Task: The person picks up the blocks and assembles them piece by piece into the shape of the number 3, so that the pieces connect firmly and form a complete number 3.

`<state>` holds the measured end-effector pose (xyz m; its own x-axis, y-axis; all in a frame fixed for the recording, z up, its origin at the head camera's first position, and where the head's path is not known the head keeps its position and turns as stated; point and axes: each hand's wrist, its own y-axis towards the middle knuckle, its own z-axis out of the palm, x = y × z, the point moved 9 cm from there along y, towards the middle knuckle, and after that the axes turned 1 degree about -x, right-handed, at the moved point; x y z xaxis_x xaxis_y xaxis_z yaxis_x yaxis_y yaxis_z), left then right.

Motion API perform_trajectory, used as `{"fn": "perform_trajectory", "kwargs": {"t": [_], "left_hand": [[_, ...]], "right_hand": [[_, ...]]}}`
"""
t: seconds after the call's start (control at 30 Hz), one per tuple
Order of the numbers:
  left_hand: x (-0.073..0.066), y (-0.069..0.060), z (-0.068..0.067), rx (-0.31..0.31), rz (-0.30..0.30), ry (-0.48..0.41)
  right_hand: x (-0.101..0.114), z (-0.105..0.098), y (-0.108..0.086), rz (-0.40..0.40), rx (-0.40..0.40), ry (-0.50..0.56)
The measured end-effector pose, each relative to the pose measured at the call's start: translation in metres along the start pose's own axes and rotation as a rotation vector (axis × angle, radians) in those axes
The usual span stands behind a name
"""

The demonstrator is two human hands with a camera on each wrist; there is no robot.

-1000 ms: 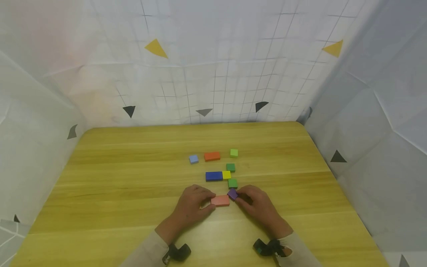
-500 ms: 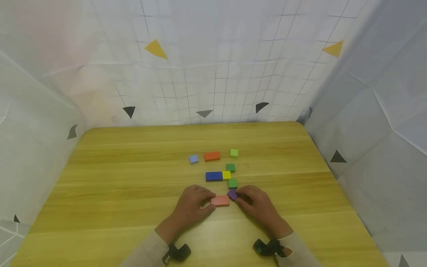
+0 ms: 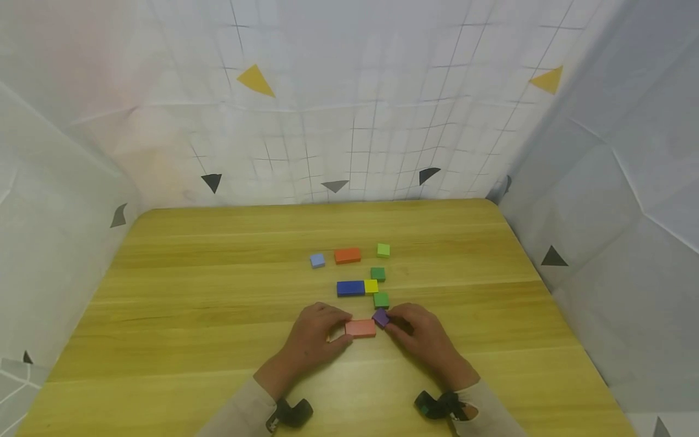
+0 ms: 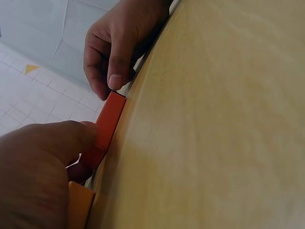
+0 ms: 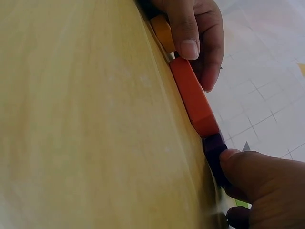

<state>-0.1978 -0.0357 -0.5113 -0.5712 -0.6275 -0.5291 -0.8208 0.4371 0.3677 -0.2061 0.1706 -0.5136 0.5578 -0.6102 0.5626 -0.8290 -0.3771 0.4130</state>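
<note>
In the head view my left hand (image 3: pixel 312 335) pinches the left end of a long salmon-red block (image 3: pixel 360 328) between thumb and fingers. My right hand (image 3: pixel 426 338) holds a small purple block (image 3: pixel 380 318) by its right side. The purple block sits turned at an angle by the red block's upper right corner; in the right wrist view the two appear to touch. An orange block (image 4: pixel 80 205) lies close under my left palm, mostly hidden from the head view. Just beyond the purple block is a green block (image 3: pixel 381 301).
A dark blue block (image 3: pixel 350 289) and a yellow block (image 3: pixel 371 286) lie end to end, with a darker green block (image 3: pixel 378 274) behind. Farther back are a light blue block (image 3: pixel 317 261), an orange-red block (image 3: pixel 347 256) and a lime block (image 3: pixel 383 250). White sheeting (image 3: pixel 349 139) surrounds the wooden table (image 3: pixel 191 273).
</note>
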Motion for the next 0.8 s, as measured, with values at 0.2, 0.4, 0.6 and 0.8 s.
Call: {"fn": "perform_trajectory", "kwargs": {"t": [0.2, 0.4, 0.6, 0.8], "left_hand": [[0.0021, -0.0015, -0.0005, 0.000, 0.001, -0.033], [0.0085, -0.0048, 0.0038, 0.011, -0.022, -0.020], [0.0070, -0.0043, 0.0034, 0.019, -0.028, -0.029], [0.0065, -0.0051, 0.0021, 0.023, -0.033, -0.038]], "right_hand": [[0.0012, -0.0009, -0.0001, -0.002, 0.003, 0.007], [0.0030, -0.0014, 0.0003, 0.011, 0.007, 0.008], [0.0024, -0.0023, -0.0007, 0.038, 0.015, 0.006], [0.0006, -0.0012, -0.0021, 0.035, 0.016, 0.021]]}}
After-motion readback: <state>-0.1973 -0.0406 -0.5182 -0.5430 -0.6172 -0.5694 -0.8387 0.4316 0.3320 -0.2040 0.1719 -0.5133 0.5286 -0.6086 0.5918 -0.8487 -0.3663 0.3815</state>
